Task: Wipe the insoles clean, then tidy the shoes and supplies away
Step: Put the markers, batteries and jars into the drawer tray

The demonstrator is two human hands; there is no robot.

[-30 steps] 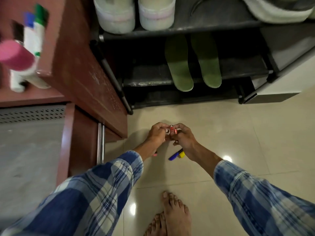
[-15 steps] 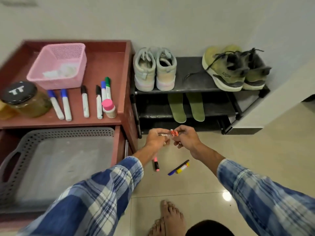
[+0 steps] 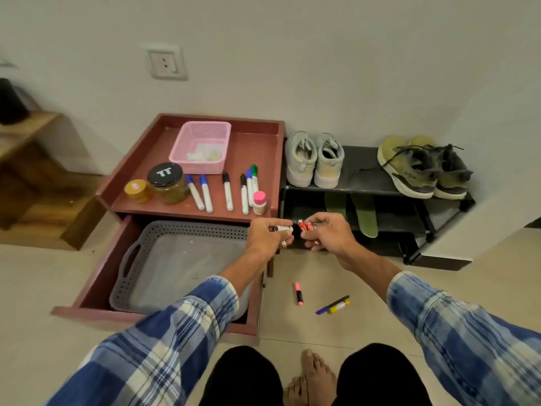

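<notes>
Left hand (image 3: pixel 268 237) grips small white battery-like cylinders (image 3: pixel 283 229) and right hand (image 3: pixel 328 234) pinches small red battery-like cylinders (image 3: pixel 306 226), before the black metal shoe rack (image 3: pixel 363 175), whose lower shelf bears two flat green insoles (image 3: pixel 364 215).

Left sleeve (image 3: pixel 164 332): long shirt sleeve in a broad plaid of dark blue, mid blue, white and cream, with thin dark lines crossing the checks.
Right sleeve (image 3: pixel 468 326): the same plaid cloth, looking paler and more washed-out blue towards the cuff.
Cuffs: loose and wide, hems plain.
Left hand (image 3: pixel 268 235): bare.
Right hand (image 3: pixel 330 234): bare; a small band, perhaps a ring, shows on one finger, too small to be sure.
Trousers (image 3: pixel 243 376): plain black cloth over both knees.
Feet (image 3: pixel 316 379): bare.
</notes>
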